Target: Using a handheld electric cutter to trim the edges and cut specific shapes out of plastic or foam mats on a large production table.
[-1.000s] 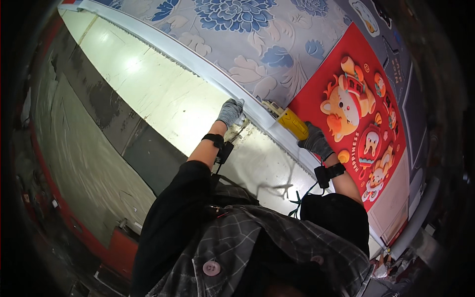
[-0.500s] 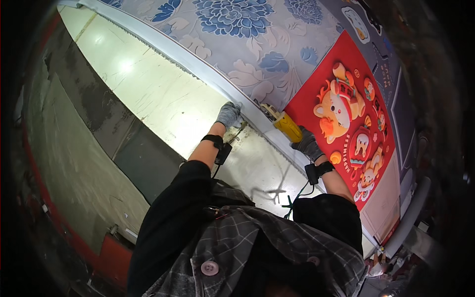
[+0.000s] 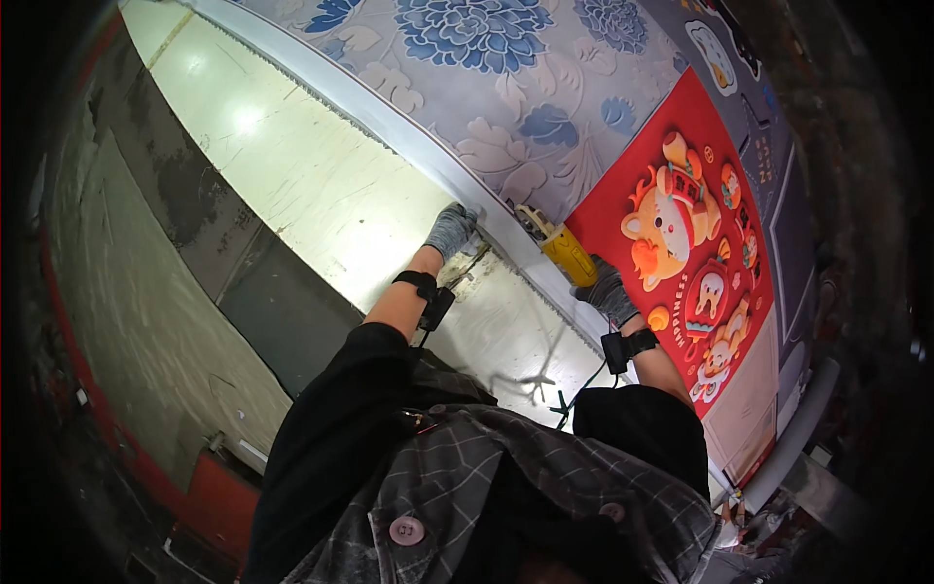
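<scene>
My right hand (image 3: 609, 290), in a dark grey glove, is wrapped round the rear of a yellow handheld power tool (image 3: 568, 255). The tool's metal front end rests at the pale border strip (image 3: 394, 131) of a large printed sheet (image 3: 477, 117) with blue flowers. My left hand (image 3: 451, 232), in a striped grey glove, lies closed at that same border, just left of the tool. Its fingertips are turned away, so what they grip, if anything, is hidden. A red panel (image 3: 671, 243) with cartoon animals is printed on the sheet beside my right hand.
A pale, glossy tabletop (image 3: 321, 190) with scratches runs diagonally under my arms. Left of it lie dark grey boards (image 3: 282, 302) and a greenish panel (image 3: 146, 321). Black devices are strapped to both wrists, with cables hanging. A grey roll (image 3: 793, 428) lies at the right.
The whole view has shifted slightly to the right. Both hands and the yellow power tool keep nearly the same places along the border.
</scene>
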`<control>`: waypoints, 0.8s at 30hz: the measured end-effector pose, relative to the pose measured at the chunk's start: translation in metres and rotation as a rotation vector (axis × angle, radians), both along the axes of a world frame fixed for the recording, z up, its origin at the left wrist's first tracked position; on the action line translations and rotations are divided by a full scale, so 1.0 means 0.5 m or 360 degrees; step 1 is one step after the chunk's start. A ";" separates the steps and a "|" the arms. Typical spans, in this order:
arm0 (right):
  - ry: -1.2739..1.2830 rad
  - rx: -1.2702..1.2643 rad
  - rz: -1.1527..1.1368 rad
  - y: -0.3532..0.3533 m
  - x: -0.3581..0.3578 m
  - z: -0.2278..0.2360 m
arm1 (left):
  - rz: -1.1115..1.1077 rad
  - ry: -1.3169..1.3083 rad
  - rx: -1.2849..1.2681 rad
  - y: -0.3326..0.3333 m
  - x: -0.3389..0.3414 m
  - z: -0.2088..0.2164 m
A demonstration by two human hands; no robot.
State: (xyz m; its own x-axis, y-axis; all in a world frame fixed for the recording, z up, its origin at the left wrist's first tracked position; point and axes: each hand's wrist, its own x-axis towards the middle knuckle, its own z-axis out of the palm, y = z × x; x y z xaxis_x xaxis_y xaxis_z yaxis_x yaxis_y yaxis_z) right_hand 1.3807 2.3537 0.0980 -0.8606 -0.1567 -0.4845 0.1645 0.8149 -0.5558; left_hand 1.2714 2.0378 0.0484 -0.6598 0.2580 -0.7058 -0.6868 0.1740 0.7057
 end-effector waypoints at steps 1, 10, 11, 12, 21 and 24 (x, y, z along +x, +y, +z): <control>0.0018 0.0039 -0.0016 -0.001 0.002 0.004 | -0.0095 0.0038 -0.0091 -0.001 -0.004 0.005; -0.0034 0.0366 0.0214 0.038 0.041 0.074 | -0.0055 0.0093 -0.0102 -0.004 -0.002 -0.001; -0.0083 0.0428 0.0239 0.053 0.051 0.071 | -0.0060 0.0090 -0.0100 -0.003 -0.004 -0.003; -0.0026 0.0411 0.0265 0.066 0.059 0.067 | -0.0022 0.0005 0.0087 -0.006 -0.006 -0.005; 0.0030 0.0140 0.0043 -0.008 -0.014 0.055 | 0.0042 0.0046 0.0189 -0.009 0.001 -0.013; -0.0010 0.0146 -0.0031 -0.043 -0.045 0.051 | -0.0014 0.0250 -0.0036 -0.014 0.007 -0.019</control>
State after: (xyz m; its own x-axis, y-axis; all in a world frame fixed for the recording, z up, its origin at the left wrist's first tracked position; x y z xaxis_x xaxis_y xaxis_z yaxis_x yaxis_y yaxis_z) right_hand 1.3580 2.3320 0.1236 -0.8599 -0.0947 -0.5015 0.1842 0.8588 -0.4780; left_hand 1.2747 2.0307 0.0389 -0.7604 0.2495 -0.5997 -0.5666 0.1965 0.8002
